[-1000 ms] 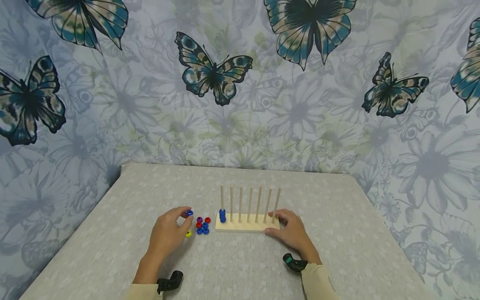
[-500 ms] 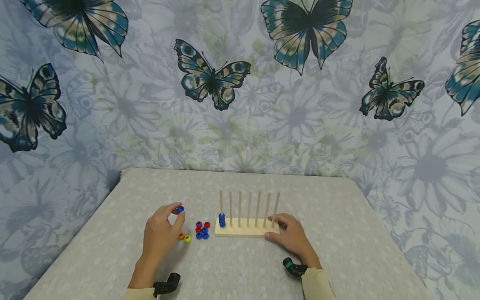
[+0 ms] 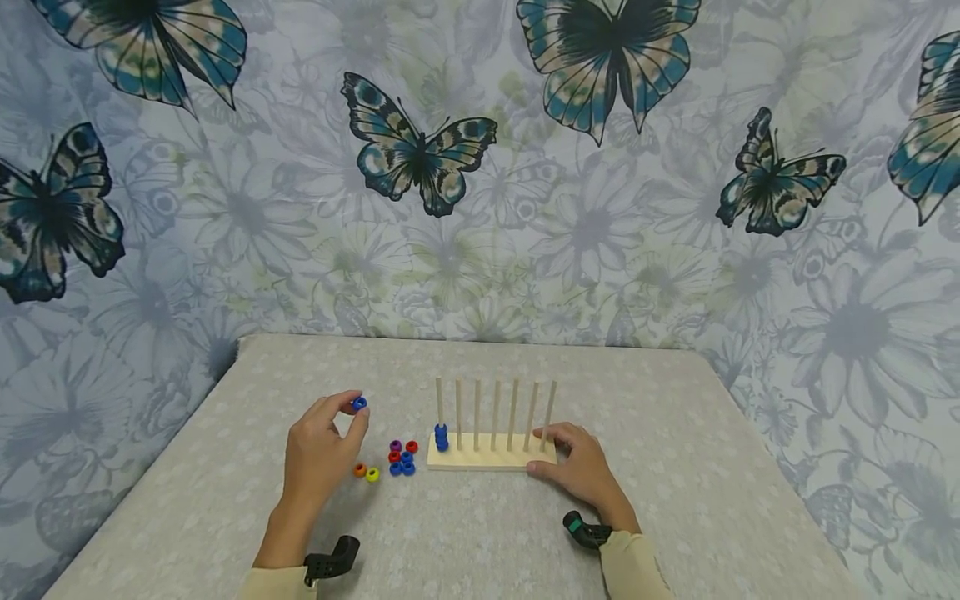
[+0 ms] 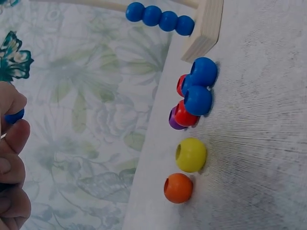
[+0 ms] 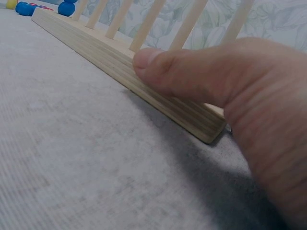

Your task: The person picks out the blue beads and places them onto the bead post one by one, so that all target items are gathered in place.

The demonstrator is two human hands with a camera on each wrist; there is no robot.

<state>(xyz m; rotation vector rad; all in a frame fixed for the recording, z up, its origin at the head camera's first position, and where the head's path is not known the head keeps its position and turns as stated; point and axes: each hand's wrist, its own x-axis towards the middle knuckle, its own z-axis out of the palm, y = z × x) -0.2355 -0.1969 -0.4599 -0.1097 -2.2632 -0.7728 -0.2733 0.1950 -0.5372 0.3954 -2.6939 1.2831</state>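
Observation:
My left hand (image 3: 322, 446) pinches a blue bead (image 3: 360, 403) between thumb and fingertip, raised above the table to the left of the loose beads. In the left wrist view that bead is mostly hidden by the fingers (image 4: 14, 136). My right hand (image 3: 581, 462) grips the right end of a wooden peg board (image 3: 472, 461), its thumb (image 5: 163, 67) along the front edge. The board carries a row of several upright pegs. Several blue beads (image 4: 160, 18) are stacked on its leftmost peg; the other pegs are bare.
Left of the board lies a cluster of red, purple and blue beads (image 4: 198, 100). Beside it, nearer my left hand, are a yellow bead (image 4: 191, 155) and an orange bead (image 4: 178, 188). A pale cloth covers the table (image 3: 480, 533); a butterfly-patterned wall covering (image 3: 480, 250) stands behind.
My left hand has moved left and up with the blue bead, away from the cluster. The orange bead has come into view. My right hand keeps its grip on the board.

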